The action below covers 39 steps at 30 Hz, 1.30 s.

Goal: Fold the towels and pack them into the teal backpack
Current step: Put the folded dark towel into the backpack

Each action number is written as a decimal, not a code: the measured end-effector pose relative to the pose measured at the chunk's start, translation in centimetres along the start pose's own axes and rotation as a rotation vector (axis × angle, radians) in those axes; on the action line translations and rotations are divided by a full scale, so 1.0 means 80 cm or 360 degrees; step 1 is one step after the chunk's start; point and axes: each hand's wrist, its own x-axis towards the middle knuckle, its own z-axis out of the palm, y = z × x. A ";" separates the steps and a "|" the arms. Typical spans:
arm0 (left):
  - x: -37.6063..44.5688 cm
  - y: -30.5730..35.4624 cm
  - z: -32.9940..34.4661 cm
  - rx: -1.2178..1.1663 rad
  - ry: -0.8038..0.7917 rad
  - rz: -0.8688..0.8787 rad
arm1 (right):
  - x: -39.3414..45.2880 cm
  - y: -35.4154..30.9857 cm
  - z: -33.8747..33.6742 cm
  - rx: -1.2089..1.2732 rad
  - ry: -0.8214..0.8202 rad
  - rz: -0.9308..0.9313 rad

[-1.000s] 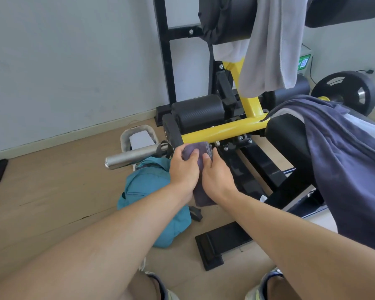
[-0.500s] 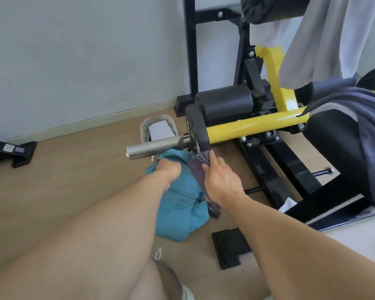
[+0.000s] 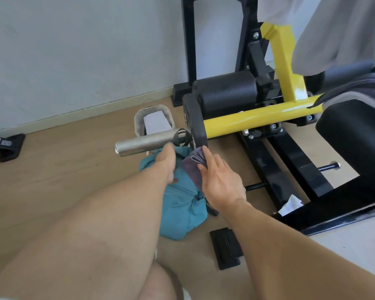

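The teal backpack (image 3: 182, 211) lies on the wooden floor under a silver bar. My left hand (image 3: 167, 163) grips the backpack's top edge. My right hand (image 3: 219, 180) holds a folded dark purple towel (image 3: 193, 167) right at the backpack's top, beside my left hand. A light grey towel (image 3: 333, 33) hangs from the machine at the upper right. A dark blue-grey towel (image 3: 355, 92) is draped over the black seat pad at the right edge.
A yellow and black gym machine (image 3: 258, 113) stands behind and to the right, its silver bar (image 3: 147, 141) just above the backpack. A grey basket (image 3: 154, 120) sits near the wall. A black pad (image 3: 225, 247) lies on the floor near my right forearm.
Both hands have come down from in front of the yellow bar to the backpack. My left hand let go of the purple towel and took the backpack's top; my right hand keeps the towel.
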 end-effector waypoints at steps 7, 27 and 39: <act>0.021 -0.008 0.003 -0.0078 0.0233 0.0052 | 0.001 0.005 -0.005 -0.0052 -0.0035 -0.0021; -0.107 0.010 -0.123 -0.0185 0.0474 0.0433 | -0.011 -0.029 -0.045 0.0072 -0.0710 -0.0230; -0.147 0.027 -0.072 0.0944 0.0202 0.1232 | -0.033 -0.086 0.012 -0.0046 -0.1108 -0.0022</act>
